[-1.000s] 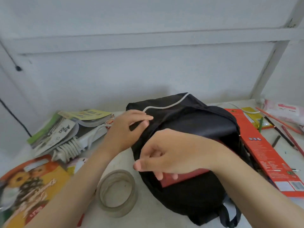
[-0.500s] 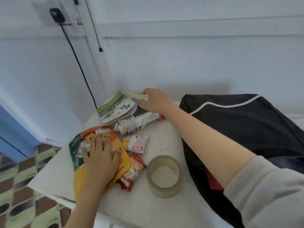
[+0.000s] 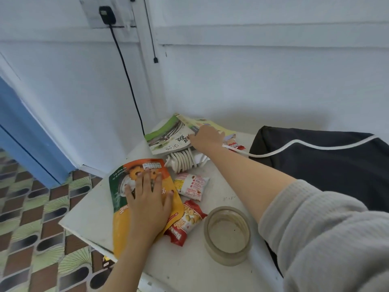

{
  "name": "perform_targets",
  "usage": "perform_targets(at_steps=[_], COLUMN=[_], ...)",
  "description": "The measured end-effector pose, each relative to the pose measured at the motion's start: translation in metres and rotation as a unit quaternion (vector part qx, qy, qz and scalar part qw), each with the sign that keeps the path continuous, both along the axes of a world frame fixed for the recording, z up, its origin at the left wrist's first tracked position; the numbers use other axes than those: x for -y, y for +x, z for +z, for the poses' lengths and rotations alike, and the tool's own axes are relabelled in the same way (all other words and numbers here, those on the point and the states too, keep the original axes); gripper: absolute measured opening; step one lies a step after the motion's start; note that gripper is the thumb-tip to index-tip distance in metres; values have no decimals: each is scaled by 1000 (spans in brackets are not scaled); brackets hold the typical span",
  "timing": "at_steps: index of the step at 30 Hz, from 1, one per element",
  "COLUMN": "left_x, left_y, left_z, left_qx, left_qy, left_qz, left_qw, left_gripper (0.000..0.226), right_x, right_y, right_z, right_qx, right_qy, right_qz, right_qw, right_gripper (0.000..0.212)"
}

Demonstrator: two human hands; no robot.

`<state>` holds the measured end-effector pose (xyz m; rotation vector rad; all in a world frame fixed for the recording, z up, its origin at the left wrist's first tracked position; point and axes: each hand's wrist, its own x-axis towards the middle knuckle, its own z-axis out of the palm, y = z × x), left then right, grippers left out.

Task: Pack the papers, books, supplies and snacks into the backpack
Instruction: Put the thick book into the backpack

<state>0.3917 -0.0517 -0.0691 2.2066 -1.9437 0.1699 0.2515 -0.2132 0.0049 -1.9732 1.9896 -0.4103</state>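
Note:
A black backpack (image 3: 328, 165) with white piping lies on the right of the white table (image 3: 212, 270). My left hand (image 3: 149, 199) lies flat, fingers spread, on a large orange and yellow snack bag (image 3: 124, 220) at the table's left corner. My right hand (image 3: 207, 138) reaches to the far corner and rests on a stack of books (image 3: 166, 135), its fingers on the cover's edge; its fingertips are hidden. Two small snack packets, a white one (image 3: 192, 185) and a red one (image 3: 187, 222), lie beside the big bag.
A roll of clear tape (image 3: 228, 234) stands near the front. A coiled white cable (image 3: 183, 161) lies under the books' edge. A small red packet (image 3: 235, 144) sits by the backpack. A black cord (image 3: 126, 74) hangs from a wall plug. Tiled floor lies beyond the table's left edge.
Both hands left the backpack a second ago and my view swung left. Over the last half second my right hand settled further onto the books; my left hand stayed on the snack bag.

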Motion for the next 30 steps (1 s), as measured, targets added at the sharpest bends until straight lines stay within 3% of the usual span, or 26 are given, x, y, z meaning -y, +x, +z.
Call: perform_targets(at_steps=[6, 10, 17, 22, 25, 27, 30], left_x=[2, 2, 5, 10, 18, 24, 33], left_y=[0, 2, 3, 5, -2, -8, -14], left_z=[-3, -4, -5, 4, 30, 55, 99], left_qx=[1, 8, 0, -114, -266, -386, -495], left_qy=[-5, -6, -11, -54, -127, -179, -221], left_qz=[0, 1, -15, -48, -79, -122, -169], left_qw=[1000, 1000, 1000, 991, 952, 897, 823], left_gripper=[64, 64, 57, 52, 48, 47, 53], right_x=[10, 10, 14, 0, -21, -34, -58], right_y=[-1, -16, -42, -61, -74, -84, -101], right_z=[5, 16, 44, 82, 109, 124, 136], right_qx=[83, 174, 286, 363, 392, 421, 498], right_qy=[-70, -156, -253, -324, -344, -330, -260], right_qz=[-2, 52, -21, -52, -57, -61, -42], right_qw=[994, 971, 924, 872, 851, 843, 826], right_gripper=[16, 53, 48, 48, 46, 47, 52])
